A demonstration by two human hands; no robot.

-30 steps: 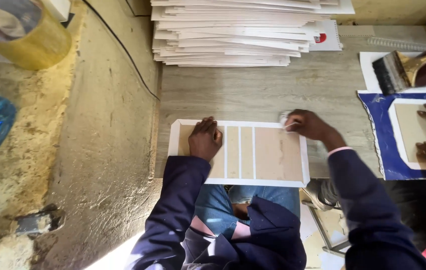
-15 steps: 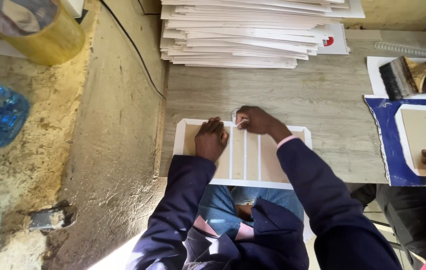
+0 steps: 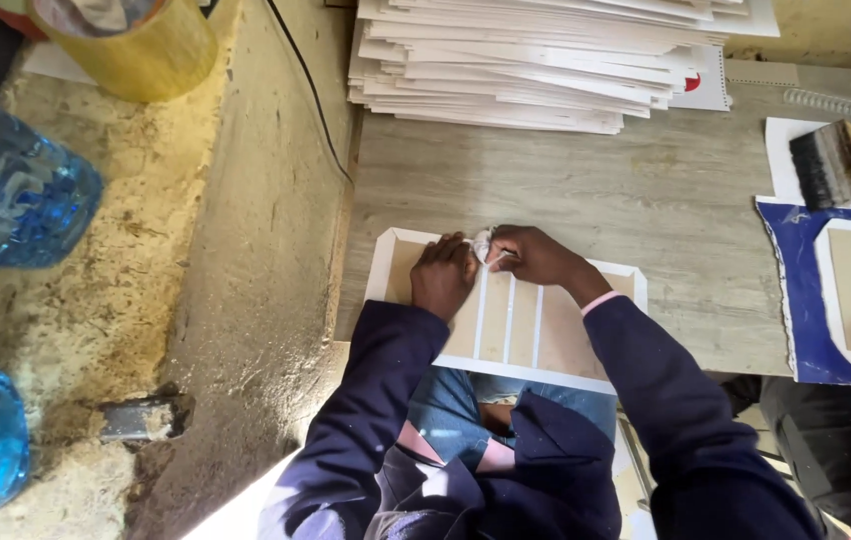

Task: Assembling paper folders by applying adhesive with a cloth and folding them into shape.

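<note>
— What's at the table's left edge?
— The left hand [image 3: 443, 275], fingers curled, presses the white-bordered board panel [image 3: 511, 325].
— And rightwards?
— The right hand [image 3: 536, 255] pinches a white wad [image 3: 483, 244] at the panel's top edge; bare wood table [image 3: 586, 190] lies beyond.

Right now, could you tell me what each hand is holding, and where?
The right hand pinches a small white wad at the cover's top edge. The left hand holds nothing; it presses flat on the cover.

Small bookbinding workshop: stack of white boards [image 3: 546, 65] at worktable [image 3: 646, 190] far edge, glue brush [image 3: 831, 165], rough earthen floor [image 3: 96, 320].
</note>
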